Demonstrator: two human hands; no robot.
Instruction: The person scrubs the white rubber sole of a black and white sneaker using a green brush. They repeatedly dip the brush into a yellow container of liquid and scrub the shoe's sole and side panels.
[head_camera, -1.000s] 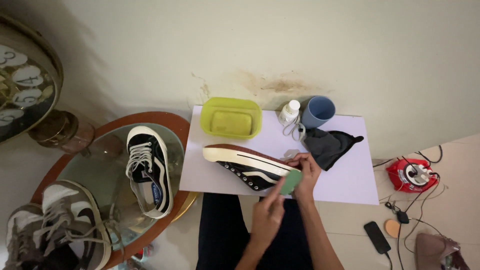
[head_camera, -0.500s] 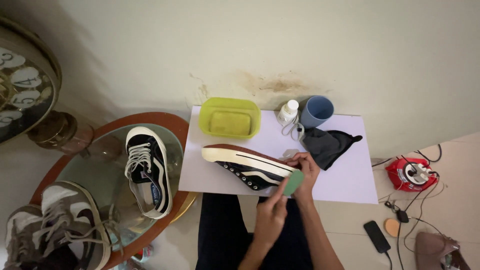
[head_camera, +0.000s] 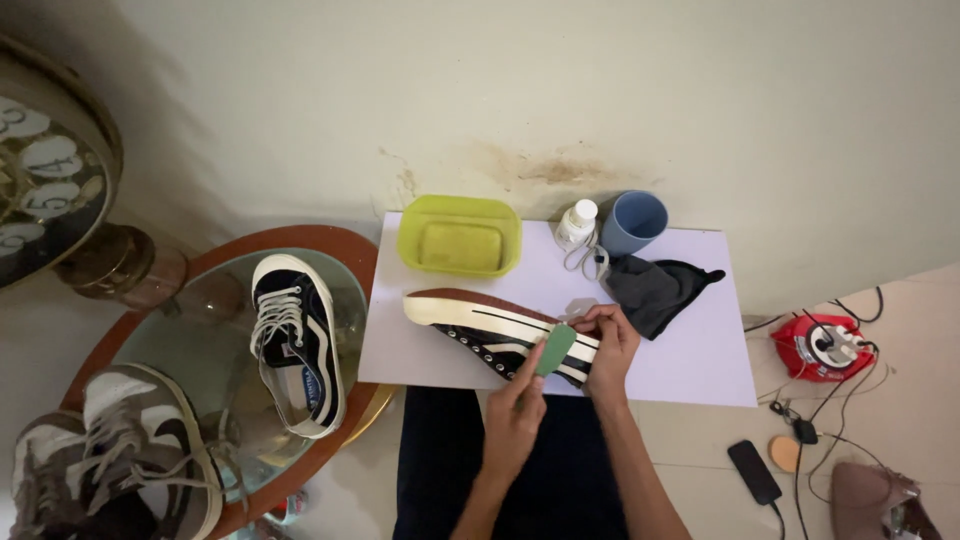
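A black canvas high-top sneaker with a white rubber sole (head_camera: 495, 330) lies on its side near the front edge of the white rectangular board (head_camera: 690, 360), sole turned toward the back edge. The left hand (head_camera: 515, 415) pinches a small flat green sponge pad (head_camera: 555, 349) between thumb and fingers, pressing it against the sneaker's white sidewall at the heel end. The right hand (head_camera: 610, 345) is curled closed over that same heel end, steadying it. Toward the back edge stand a lime-green plastic tub (head_camera: 460, 235), a small white bottle (head_camera: 577, 222) and a blue plastic cup (head_camera: 634, 222); a dark grey cloth (head_camera: 655, 290) lies just right of the hands. A matching black sneaker (head_camera: 295, 340) rests on the round glass-topped table (head_camera: 180, 330) to the left
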